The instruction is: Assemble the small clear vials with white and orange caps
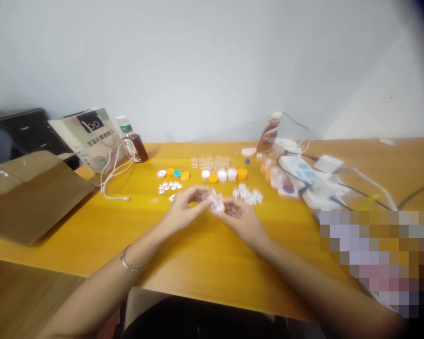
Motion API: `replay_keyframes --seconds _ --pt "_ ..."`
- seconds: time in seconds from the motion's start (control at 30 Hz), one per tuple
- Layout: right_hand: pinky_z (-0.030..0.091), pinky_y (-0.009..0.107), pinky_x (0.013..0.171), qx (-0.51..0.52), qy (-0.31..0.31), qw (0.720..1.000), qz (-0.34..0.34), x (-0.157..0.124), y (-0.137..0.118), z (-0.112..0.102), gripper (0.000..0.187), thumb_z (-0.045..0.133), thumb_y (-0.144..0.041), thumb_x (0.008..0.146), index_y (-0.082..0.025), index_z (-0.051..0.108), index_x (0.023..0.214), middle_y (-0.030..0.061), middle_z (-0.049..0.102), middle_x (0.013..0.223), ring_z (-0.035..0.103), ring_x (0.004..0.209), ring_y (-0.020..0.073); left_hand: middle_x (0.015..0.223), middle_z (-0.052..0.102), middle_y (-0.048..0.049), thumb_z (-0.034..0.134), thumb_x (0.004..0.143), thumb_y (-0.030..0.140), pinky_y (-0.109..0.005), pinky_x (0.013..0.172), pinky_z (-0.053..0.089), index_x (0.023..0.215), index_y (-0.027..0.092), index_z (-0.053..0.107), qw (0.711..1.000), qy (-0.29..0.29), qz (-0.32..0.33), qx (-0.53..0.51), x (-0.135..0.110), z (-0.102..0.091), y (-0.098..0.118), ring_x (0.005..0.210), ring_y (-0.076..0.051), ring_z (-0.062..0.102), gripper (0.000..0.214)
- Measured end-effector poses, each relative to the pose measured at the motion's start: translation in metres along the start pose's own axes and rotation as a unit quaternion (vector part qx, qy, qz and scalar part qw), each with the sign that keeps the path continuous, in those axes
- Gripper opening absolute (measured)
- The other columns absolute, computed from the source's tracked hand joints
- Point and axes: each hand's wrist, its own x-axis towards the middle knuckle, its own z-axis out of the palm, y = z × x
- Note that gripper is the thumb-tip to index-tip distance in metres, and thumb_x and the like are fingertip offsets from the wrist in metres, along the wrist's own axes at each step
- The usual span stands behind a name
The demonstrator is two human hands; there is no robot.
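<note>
The left hand (188,205) pinches a small clear container (216,204) between thumb and fingers, and the right hand (243,220) pinches its other side, fingers curled; an orange edge shows by the right fingertips. The container thus sits between the two hands, above the table (205,263). A metal bracelet (126,262) rings the left wrist. Just beyond the left hand lie small white pieces (166,185); just beyond the right hand is a looser heap of white pieces (248,194), too blurred to make out. Farther from the hands, four ring-like caps (177,173) stand past the left one, and a row of white and orange caps (222,175) lies straight ahead, with clear cups (209,163) behind it. Well out to the left are a cable (104,181), a cardboard box (38,197) and a dark bottle (136,145); beyond the right hand, a brown bottle (269,133) leans.
</note>
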Motion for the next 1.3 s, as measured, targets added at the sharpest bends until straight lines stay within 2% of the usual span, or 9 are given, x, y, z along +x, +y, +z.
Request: replay_keyframes --seconds 0.23,0.33,0.57,0.67,0.73,0.87,1.07,1.17,1.3 --pt "0.049 0.035 0.085 -0.02 0.012 1.0 -0.016 -0.003 0.001 0.001 0.023 0.072 -0.026 0.063 -0.018 0.062 0.082 0.0034 0.069 0.086 0.065 0.083 0.0163 0.089 0.065 -0.0067 0.065 0.075 0.03 -0.029 0.079 0.049 0.095 0.015 0.059 1.0 0.022 -0.002 0.002 -0.002 0.005 -0.001 0.081 -0.014 0.061 0.026" --pt "0.049 0.034 0.085 -0.009 0.006 1.0 -0.004 -0.003 0.0 0.0 0.024 0.074 -0.026 0.061 -0.019 0.063 0.081 0.0027 0.07 0.085 0.065 0.082 0.0162 0.093 0.065 -0.0077 0.063 0.076 0.028 -0.03 0.083 0.048 0.098 0.014 0.059 1.0 0.01 -0.016 -0.021 -0.003 0.005 0.0 0.085 -0.015 0.061 0.026" --pt "0.047 0.034 0.086 0.043 -0.068 0.996 0.044 -0.005 0.0 0.001 0.019 0.071 -0.031 0.066 -0.021 0.068 0.081 0.001 0.071 0.086 0.064 0.081 0.0156 0.112 0.061 -0.009 0.055 0.083 0.021 -0.034 0.092 0.045 0.108 0.018 0.058 0.983 -0.122 -0.003 -0.136 0.0 -0.011 0.002 0.103 -0.018 0.058 0.026" --pt "0.046 0.034 0.087 0.049 -0.062 0.996 0.044 -0.005 0.0 0.003 0.021 0.073 -0.031 0.063 -0.021 0.067 0.082 0.0005 0.07 0.087 0.063 0.083 0.0151 0.123 0.055 -0.009 0.051 0.085 0.021 -0.036 0.098 0.04 0.113 0.021 0.056 0.973 -0.171 0.005 -0.154 0.001 -0.016 0.005 0.114 -0.02 0.051 0.028" --pt "0.046 0.034 0.087 0.038 -0.045 0.998 0.039 -0.005 0.0 0.004 0.022 0.074 -0.03 0.061 -0.021 0.066 0.08 0.0002 0.07 0.086 0.063 0.083 0.015 0.123 0.054 -0.0084 0.052 0.085 0.022 -0.035 0.099 0.04 0.11 0.021 0.058 0.978 -0.165 0.01 -0.124 0.001 -0.017 0.007 0.115 -0.02 0.049 0.026" --pt "0.047 0.033 0.085 0.04 -0.023 0.998 0.038 -0.006 -0.001 0.005 0.024 0.076 -0.028 0.058 -0.021 0.064 0.077 -0.0006 0.069 0.084 0.063 0.081 0.0146 0.104 0.061 -0.008 0.053 0.084 0.023 -0.034 0.091 0.044 0.098 0.018 0.062 0.993 -0.107 0.025 -0.042 0.001 -0.015 0.009 0.099 -0.018 0.057 0.017" --pt "0.049 0.028 0.077 0.141 -0.102 0.979 0.106 -0.011 0.001 0.007 0.022 0.07 -0.033 0.067 -0.02 0.068 0.084 0.0021 0.068 0.083 0.062 0.075 0.0127 0.102 0.062 -0.0082 0.051 0.085 0.022 -0.033 0.087 0.047 0.092 0.017 0.06 0.981 -0.141 0.041 -0.124 -0.001 -0.018 0.014 0.098 -0.018 0.058 0.013" --pt "0.048 0.025 0.077 0.168 -0.109 0.973 0.112 -0.011 0.002 0.007 0.021 0.069 -0.033 0.068 -0.02 0.068 0.083 0.0019 0.068 0.084 0.062 0.076 0.0116 0.104 0.061 -0.0085 0.05 0.085 0.021 -0.033 0.087 0.046 0.098 0.018 0.06 0.985 -0.13 0.053 -0.098 -0.002 -0.02 0.015 0.099 -0.018 0.058 0.017" --pt "0.047 0.027 0.079 0.12 -0.068 0.987 0.079 -0.011 0.001 0.008 0.02 0.072 -0.031 0.065 -0.02 0.066 0.08 0.0003 0.068 0.08 0.062 0.075 0.0121 0.106 0.061 -0.0082 0.05 0.085 0.02 -0.031 0.087 0.046 0.104 0.018 0.061 0.992 -0.105 0.072 0.007 -0.002 -0.019 0.013 0.097 -0.016 0.057 0.023"
